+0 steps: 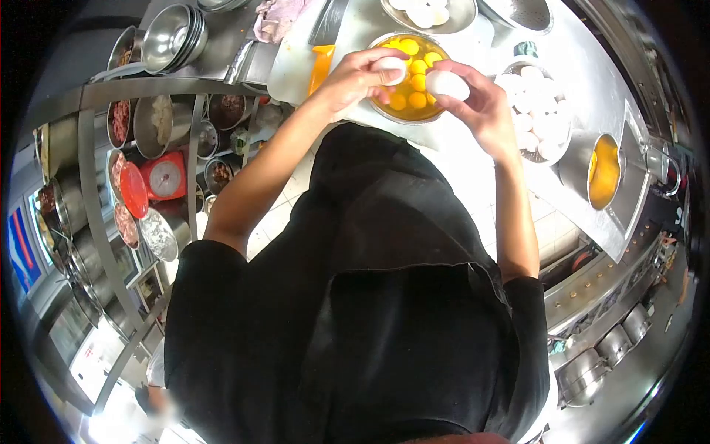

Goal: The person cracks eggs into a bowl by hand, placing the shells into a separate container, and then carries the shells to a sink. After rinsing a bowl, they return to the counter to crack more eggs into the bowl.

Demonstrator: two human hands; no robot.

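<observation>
Over a metal bowl (400, 114) of cracked eggs with several yolks, my left hand (357, 80) holds a white egg (390, 70), its fingers curled round it. My right hand (484, 109) grips another white egg (448, 86) at the bowl's right side. The two eggs are apart. To the right stands a container with many whole eggs (530, 100). Behind the bowl, a second metal bowl (457, 27) has several white eggs or shells in it; which of the two I cannot tell.
An orange-handled tool (320, 68) lies left of the egg bowl. At the right stands a metal pot (579, 164) with yellow liquid. Stacked metal bowls (171, 41) are at the upper left, above a red scale (164, 176) and bowls of food on the lower shelf.
</observation>
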